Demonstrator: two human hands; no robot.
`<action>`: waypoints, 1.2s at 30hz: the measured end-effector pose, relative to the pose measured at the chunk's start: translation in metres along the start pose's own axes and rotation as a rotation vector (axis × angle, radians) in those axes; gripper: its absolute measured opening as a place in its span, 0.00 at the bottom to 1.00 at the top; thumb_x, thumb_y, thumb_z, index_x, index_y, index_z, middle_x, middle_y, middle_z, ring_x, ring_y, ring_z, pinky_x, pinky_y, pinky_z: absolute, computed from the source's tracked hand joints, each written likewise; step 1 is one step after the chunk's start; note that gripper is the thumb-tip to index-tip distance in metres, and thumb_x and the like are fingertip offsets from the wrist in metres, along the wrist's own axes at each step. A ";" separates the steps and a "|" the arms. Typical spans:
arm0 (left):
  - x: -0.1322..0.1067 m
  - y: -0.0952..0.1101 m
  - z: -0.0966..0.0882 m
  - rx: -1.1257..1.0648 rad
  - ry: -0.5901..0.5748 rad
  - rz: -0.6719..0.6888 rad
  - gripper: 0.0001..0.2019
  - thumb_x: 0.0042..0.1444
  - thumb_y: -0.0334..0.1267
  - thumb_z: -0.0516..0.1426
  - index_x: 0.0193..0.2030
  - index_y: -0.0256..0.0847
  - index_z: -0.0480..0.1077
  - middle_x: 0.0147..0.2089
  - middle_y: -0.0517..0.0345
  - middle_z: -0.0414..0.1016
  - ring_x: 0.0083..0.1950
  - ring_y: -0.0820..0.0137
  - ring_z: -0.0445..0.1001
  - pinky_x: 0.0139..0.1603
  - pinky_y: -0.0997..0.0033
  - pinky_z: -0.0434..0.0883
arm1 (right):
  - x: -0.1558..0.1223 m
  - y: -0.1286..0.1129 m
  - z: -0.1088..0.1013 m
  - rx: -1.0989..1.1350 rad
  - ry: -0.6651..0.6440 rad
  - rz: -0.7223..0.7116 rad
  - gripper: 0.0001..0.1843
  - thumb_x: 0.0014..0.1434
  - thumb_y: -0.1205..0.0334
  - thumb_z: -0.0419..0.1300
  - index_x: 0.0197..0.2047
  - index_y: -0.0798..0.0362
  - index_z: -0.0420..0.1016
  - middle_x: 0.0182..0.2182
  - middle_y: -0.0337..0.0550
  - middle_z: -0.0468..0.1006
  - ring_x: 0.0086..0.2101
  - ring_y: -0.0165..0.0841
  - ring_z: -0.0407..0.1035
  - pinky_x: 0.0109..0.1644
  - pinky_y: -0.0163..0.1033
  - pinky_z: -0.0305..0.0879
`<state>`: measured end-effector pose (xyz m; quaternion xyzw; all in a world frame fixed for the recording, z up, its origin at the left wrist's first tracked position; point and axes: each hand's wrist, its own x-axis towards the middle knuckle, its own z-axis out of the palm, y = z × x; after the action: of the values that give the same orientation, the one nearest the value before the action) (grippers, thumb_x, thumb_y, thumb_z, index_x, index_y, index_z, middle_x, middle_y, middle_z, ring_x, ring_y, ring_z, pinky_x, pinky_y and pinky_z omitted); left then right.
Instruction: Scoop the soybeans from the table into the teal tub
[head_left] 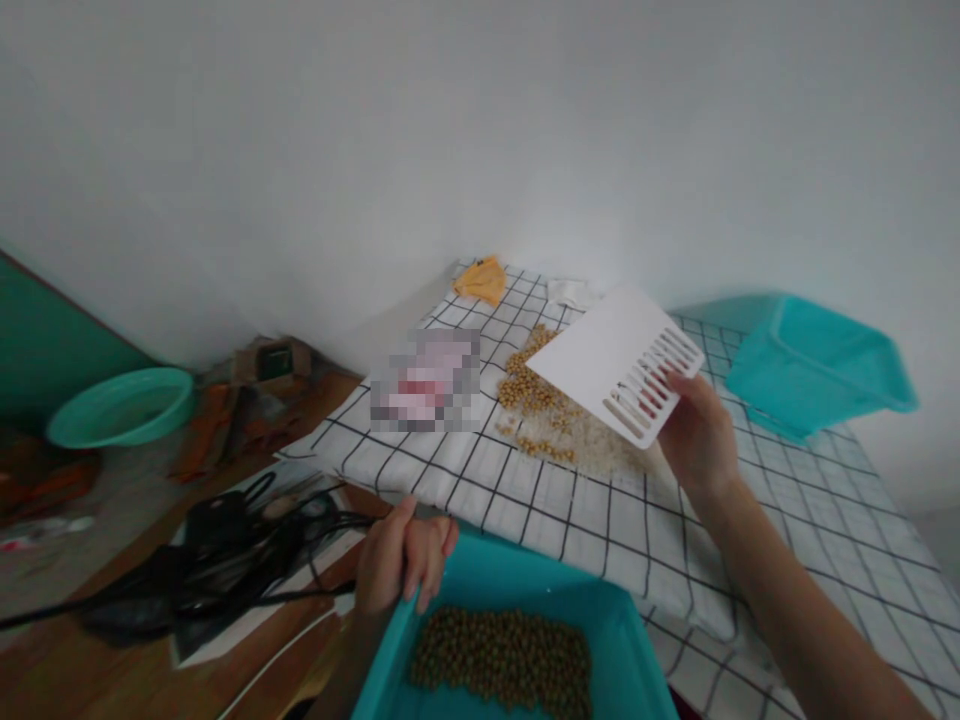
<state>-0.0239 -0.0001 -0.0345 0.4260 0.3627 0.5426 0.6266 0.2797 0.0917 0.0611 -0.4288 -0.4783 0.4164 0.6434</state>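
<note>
My right hand (701, 435) grips the slotted end of a white slotted plastic scoop (600, 355), which it holds tilted above the checked cloth. Beneath and left of the scoop, round yellowish beans (529, 390) lie beside a spread of pale, rice-like grains (604, 445); the scoop hides part of both. My left hand (409, 555) is closed over the near-left corner of a teal bin (525, 565), its fingers curled on the rim. Brownish-green beans (502, 660) cover the floor of this bin, which sits at the front edge of the table.
A second teal bin (817, 365) stands on the checked tablecloth (450, 475) at right. A yellow cloth (482, 280), a white item (570, 292) and a blurred-out packet (427, 380) lie farther back. Black cables (262, 560) and a green basin (124, 408) are at left.
</note>
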 end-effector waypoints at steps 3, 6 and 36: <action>0.002 0.003 -0.005 -0.010 -0.045 0.007 0.40 0.68 0.54 0.48 0.04 0.42 0.47 0.04 0.58 0.56 0.10 0.74 0.58 0.33 0.56 0.61 | 0.001 -0.003 0.002 0.029 0.103 -0.027 0.03 0.56 0.60 0.64 0.35 0.48 0.76 0.34 0.40 0.80 0.30 0.34 0.75 0.34 0.39 0.75; 0.003 0.000 -0.009 -0.025 -0.047 0.009 0.38 0.70 0.50 0.46 0.06 0.41 0.46 0.05 0.59 0.56 0.11 0.74 0.59 0.35 0.58 0.62 | 0.001 -0.006 0.004 0.006 0.152 -0.056 0.02 0.54 0.63 0.66 0.33 0.49 0.76 0.30 0.39 0.78 0.28 0.32 0.73 0.32 0.38 0.74; 0.017 0.005 -0.046 0.034 -0.229 -0.088 0.39 0.67 0.55 0.51 0.05 0.44 0.54 0.06 0.58 0.64 0.12 0.70 0.64 0.37 0.58 0.69 | -0.008 -0.007 0.001 -0.234 -0.113 -0.140 0.04 0.57 0.57 0.67 0.34 0.47 0.81 0.33 0.41 0.82 0.34 0.40 0.76 0.38 0.45 0.73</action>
<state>-0.0651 0.0236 -0.0472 0.4792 0.3163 0.4562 0.6799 0.2777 0.0829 0.0658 -0.4423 -0.5879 0.3354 0.5884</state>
